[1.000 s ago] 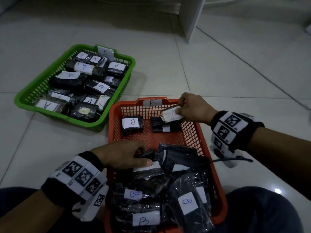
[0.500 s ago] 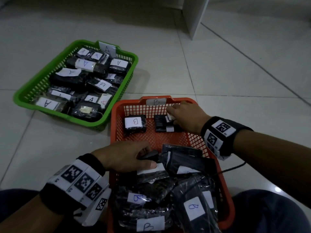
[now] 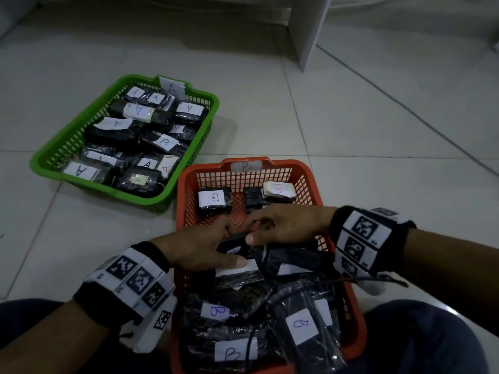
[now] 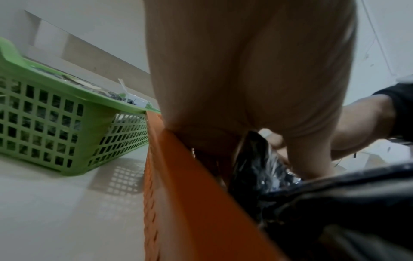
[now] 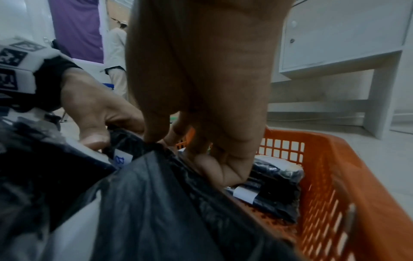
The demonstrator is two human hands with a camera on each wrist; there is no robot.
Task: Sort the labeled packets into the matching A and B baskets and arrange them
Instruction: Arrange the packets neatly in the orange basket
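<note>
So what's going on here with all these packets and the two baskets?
A person sits on the floor sorting labelled packets. Both hands, left hand and right hand, grip one small black packet over the orange B basket, which holds B packets piled at its near end. The green A basket beside it is full of A packets.

Head view: high, angled down and forward at the tiled floor; orange plastic mesh basket [image 3: 316, 190] near, green plastic mesh basket [image 3: 186, 190] beyond-left. Left wrist view: low, outside the orange basket's [image 4: 178, 185] wall. Right wrist view: close, inside the orange basket [image 5: 330, 176]. All three share it.
</note>
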